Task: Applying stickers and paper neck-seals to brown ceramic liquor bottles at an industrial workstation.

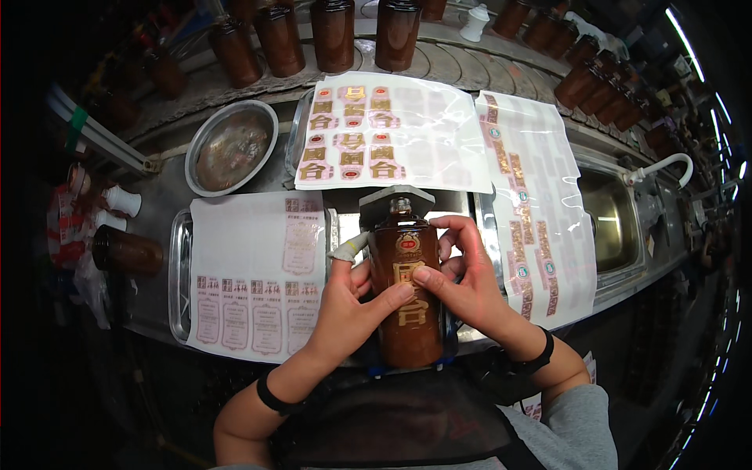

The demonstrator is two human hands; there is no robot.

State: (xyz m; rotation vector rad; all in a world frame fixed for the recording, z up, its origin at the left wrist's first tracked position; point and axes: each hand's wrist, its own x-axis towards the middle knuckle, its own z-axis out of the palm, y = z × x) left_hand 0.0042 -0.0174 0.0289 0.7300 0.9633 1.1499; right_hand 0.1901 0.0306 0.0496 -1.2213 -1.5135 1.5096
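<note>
A brown glass bottle [410,337] sits directly in front of me, its neck toward a grey angled plate [395,196]. On its front is a decal [406,270] with a red emblem and gold characters. My left hand [350,301] grips the bottle's left side, thumb laid on the lower decal; a white cover [348,248] wraps one fingertip. My right hand [475,274] holds the other side, its thumb pressing near the decal's middle. Some fingers of both hands are hidden behind the bottle.
Decal sheets lie around: gold-and-red [392,133] beyond the bottle, pink-framed [258,274] left, strips [540,211] right. A round metal bowl [270,145] stands far left, near a lying bottle [129,251]. A sink [615,227] with white faucet [666,164] is right. Brown bottles [333,39] line a conveyor [454,66].
</note>
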